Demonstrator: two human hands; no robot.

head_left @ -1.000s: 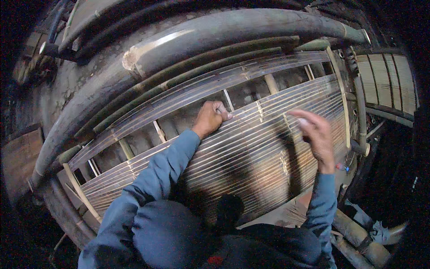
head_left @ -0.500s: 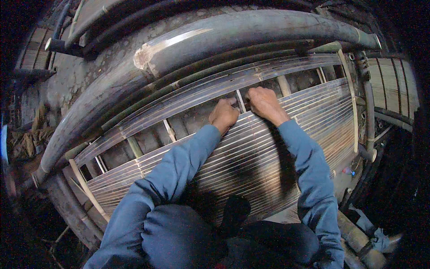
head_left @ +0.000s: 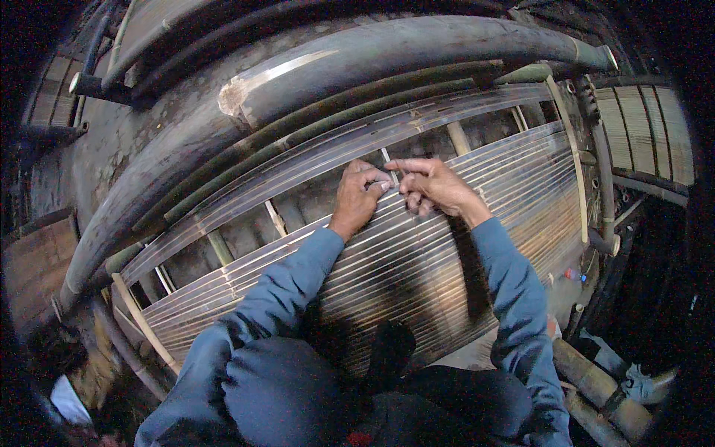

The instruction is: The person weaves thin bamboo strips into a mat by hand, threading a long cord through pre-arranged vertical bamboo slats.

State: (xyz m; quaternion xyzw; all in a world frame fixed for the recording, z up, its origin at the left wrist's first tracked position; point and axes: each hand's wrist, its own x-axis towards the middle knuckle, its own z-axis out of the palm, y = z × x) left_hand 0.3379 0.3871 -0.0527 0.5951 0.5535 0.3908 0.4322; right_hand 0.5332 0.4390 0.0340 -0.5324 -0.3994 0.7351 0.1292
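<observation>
A wide panel of thin, pale bamboo-like slats [head_left: 514, 171] lies before me, with thin cords crossing it. Along its far edge my left hand [head_left: 356, 200] is closed in a pinch beside a narrow pale upright strip [head_left: 385, 155]. Whatever its fingertips grip is too small to make out. Just to the right, my right hand [head_left: 439, 186] has its index finger stretched toward the left hand across the strip. Its other fingers are loosely bent, apart and slightly blurred, with nothing visible in them.
Beyond the panel, a thick dark bamboo pole [head_left: 417, 48] runs across. A separate band of slats [head_left: 313, 160] lies in front of it, with gaps bridged by crosspieces. Light side bars [head_left: 570, 156] border the panel. Cut bamboo lengths [head_left: 596, 380] lie at lower right.
My right hand has turned and moved slightly down, its index finger now extended from a closed grip. The left hand has shifted a little left. The whole view has moved slightly.
</observation>
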